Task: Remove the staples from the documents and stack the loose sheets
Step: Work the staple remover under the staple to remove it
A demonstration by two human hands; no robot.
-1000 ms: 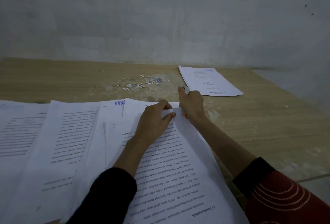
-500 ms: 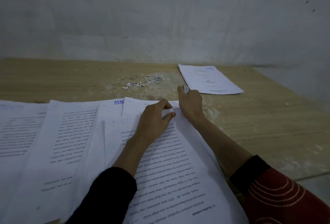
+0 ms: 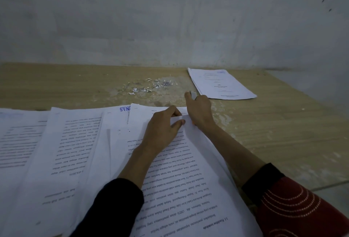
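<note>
A printed document [image 3: 188, 189] lies in front of me on the wooden table [image 3: 273, 142], its text upside down. My left hand [image 3: 162, 129] pinches its far corner between thumb and fingers. My right hand [image 3: 198, 110] rests just beyond that corner, curled round a small tool [image 3: 193, 95] whose pale tip sticks out by the index finger; an orange part shows under the palm. A pile of pulled staples and paper bits [image 3: 151, 87] lies further back. A stack of sheets [image 3: 221, 83] sits at the back right.
More printed documents [image 3: 62, 151] overlap to the left, reaching the frame's left edge. A grey wall [image 3: 170, 19] stands behind the table. The table's right edge runs diagonally at the right, with floor beyond it.
Hardly anything has moved. Both hands keep the same hold at the document's far corner; the view has shifted slightly.
</note>
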